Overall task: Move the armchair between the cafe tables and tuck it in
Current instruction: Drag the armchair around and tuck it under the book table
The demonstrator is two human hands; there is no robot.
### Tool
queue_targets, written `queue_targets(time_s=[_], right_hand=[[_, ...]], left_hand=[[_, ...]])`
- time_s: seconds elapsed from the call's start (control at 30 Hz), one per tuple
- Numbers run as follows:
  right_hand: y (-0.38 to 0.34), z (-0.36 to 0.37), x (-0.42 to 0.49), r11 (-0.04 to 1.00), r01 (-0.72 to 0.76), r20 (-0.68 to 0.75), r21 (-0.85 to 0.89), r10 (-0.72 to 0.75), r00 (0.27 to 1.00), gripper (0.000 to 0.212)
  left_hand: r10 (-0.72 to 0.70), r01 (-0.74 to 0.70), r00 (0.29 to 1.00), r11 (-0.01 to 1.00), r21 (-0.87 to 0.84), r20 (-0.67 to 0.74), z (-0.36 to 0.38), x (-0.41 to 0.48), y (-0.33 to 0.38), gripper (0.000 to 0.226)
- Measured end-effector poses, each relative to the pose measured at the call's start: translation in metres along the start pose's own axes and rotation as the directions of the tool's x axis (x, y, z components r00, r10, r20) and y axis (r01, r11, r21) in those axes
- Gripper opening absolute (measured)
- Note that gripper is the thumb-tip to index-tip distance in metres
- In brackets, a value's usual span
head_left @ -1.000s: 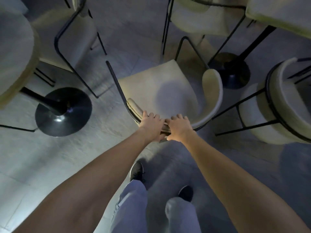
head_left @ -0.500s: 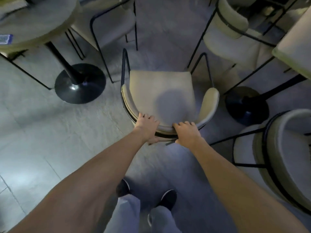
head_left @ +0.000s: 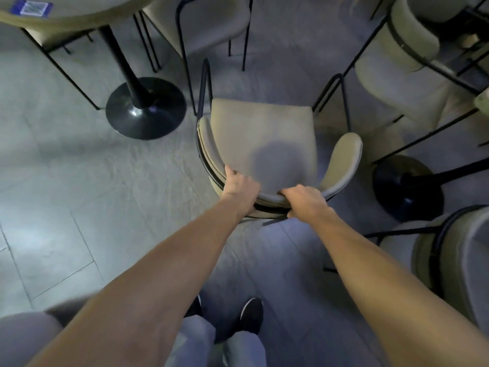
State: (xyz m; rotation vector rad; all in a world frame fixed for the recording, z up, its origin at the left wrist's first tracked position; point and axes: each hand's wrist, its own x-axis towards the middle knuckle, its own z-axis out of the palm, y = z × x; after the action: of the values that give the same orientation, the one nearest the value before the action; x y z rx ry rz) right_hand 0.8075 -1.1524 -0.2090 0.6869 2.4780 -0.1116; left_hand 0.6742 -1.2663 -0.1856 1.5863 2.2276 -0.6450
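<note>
Dim cafe, grey tiled floor (head_left: 79, 186). Beige armchair (head_left: 262, 139) with black tube frame stands mid-aisle, seat facing away from the person. Round tabletop (head_left: 79, 11) far left on a black pedestal base (head_left: 145, 107); second pedestal base (head_left: 407, 186) to the right. Other beige chairs crowd top and right. Left hand (head_left: 239, 186) and right hand (head_left: 304, 200) both closed over the curved backrest rim, apart from each other. Dark shoes (head_left: 250, 315) below.
</note>
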Motion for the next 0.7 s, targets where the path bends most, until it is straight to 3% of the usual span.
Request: queue_targets(time_s=[0.17,0.3,0.5,0.7], right_hand=[[-0.007,-0.012,0.009,0.986,0.114,-0.022,-0.125,-0.117,0.993,0.04],[-0.016,-0.025,0.016,0.958,0.204,-0.06,-0.201,-0.22,0.974,0.044],[-0.025,-0.042,0.025,0.898,0.315,-0.061,-0.309,-0.348,0.935,0.035],[-0.042,-0.058,0.032,0.82,0.422,-0.029,-0.385,-0.468,0.883,0.028]], left_hand=[[-0.098,0.097,0.995,0.992,-0.081,-0.011,0.008,-0.018,-0.002,0.03],[-0.133,0.136,0.991,0.981,-0.136,0.028,0.014,-0.027,-0.007,0.037],[-0.218,0.239,0.97,0.942,-0.235,0.11,0.024,-0.039,0.001,0.045],[-0.32,0.351,0.936,0.881,-0.318,0.146,0.033,-0.05,-0.004,0.039]])
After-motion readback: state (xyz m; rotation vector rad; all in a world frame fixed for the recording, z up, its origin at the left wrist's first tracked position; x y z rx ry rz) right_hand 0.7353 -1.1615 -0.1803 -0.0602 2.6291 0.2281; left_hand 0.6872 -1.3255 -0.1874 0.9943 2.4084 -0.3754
